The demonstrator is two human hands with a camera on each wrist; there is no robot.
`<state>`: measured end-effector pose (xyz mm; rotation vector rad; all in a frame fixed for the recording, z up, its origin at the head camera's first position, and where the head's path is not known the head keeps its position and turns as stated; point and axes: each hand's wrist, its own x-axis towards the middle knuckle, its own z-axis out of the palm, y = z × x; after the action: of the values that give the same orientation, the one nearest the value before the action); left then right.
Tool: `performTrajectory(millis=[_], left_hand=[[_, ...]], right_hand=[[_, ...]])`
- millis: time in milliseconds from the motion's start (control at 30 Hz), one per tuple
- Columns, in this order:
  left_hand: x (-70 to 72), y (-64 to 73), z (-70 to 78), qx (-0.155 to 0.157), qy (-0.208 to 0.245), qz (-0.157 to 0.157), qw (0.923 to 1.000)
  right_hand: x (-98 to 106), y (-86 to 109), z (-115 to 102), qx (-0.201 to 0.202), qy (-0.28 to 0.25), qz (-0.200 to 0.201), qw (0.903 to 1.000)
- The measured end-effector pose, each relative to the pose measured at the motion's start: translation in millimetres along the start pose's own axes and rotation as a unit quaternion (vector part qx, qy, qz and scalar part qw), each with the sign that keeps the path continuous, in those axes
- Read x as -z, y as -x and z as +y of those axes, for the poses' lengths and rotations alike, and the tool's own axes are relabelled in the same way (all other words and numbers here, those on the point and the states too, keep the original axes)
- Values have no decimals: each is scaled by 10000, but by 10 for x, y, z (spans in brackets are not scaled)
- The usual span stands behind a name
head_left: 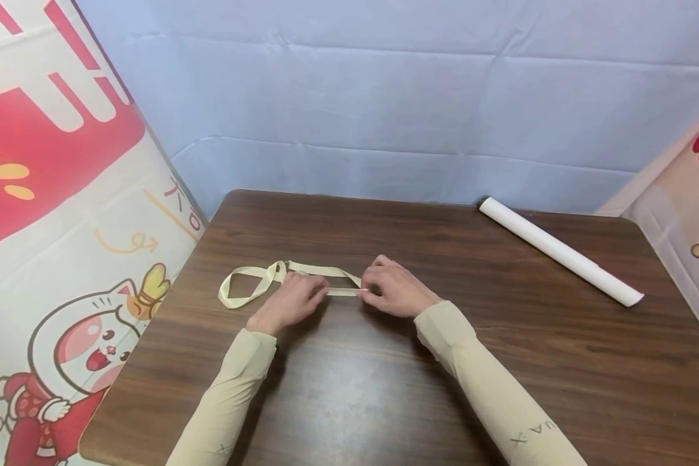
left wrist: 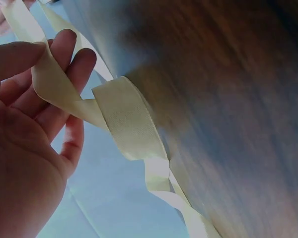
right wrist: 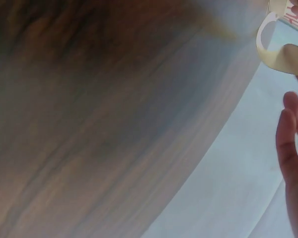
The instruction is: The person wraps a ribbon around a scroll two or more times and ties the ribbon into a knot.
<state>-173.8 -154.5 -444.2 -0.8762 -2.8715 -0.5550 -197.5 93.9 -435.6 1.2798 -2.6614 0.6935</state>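
A long cream ribbon [head_left: 342, 292] lies loosely looped over the brown table, its slack making a twisted loop to the left. My left hand [head_left: 291, 301] pinches it between thumb and fingers; in the left wrist view the ribbon [left wrist: 126, 119] runs across the fingers and hangs past them in folds. A short way to the right, my right hand [head_left: 399, 289] pinches the same ribbon, with a short straight stretch between the hands. Another strand bows behind that stretch toward the right hand. The right wrist view catches only part of the right hand [right wrist: 294, 148] and a curl of ribbon [right wrist: 278, 60].
A white tube or roll [head_left: 559, 251] with a dark end lies diagonally at the back right of the wooden table [head_left: 349, 401]. Pale blue cloth [head_left: 384, 110] hangs behind the table, and a printed cartoon sheet [head_left: 93, 259] hangs on the left.
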Motion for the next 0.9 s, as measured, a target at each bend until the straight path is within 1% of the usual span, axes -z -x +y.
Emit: performTrajectory(millis=[67,133,267,400,533,733,900], left_hand=[[-5,2,-7,-31,-9,39,10000],[-9,5,-14,-71,1,100,9999],[-13,13,-28,-51,113,127,9998],[-12,24,-44,-7,117,152,9998],[-3,39,-57,83,110,169,9998],[13,44,-60,203,42,70,9998],[22,50,-75,294,-75,-68,9995]], right_hand=[[19,23,14,19,-80,-25,10000],[36,48,26,-80,-143,-100,9998],[80,103,47,-441,-139,-302,9985],[117,161,81,-760,-88,-471,9960],[149,217,124,-1004,-73,-508,9936],[197,297,172,-1249,-28,-446,9912],[224,363,214,-1426,-3,-489,9886]])
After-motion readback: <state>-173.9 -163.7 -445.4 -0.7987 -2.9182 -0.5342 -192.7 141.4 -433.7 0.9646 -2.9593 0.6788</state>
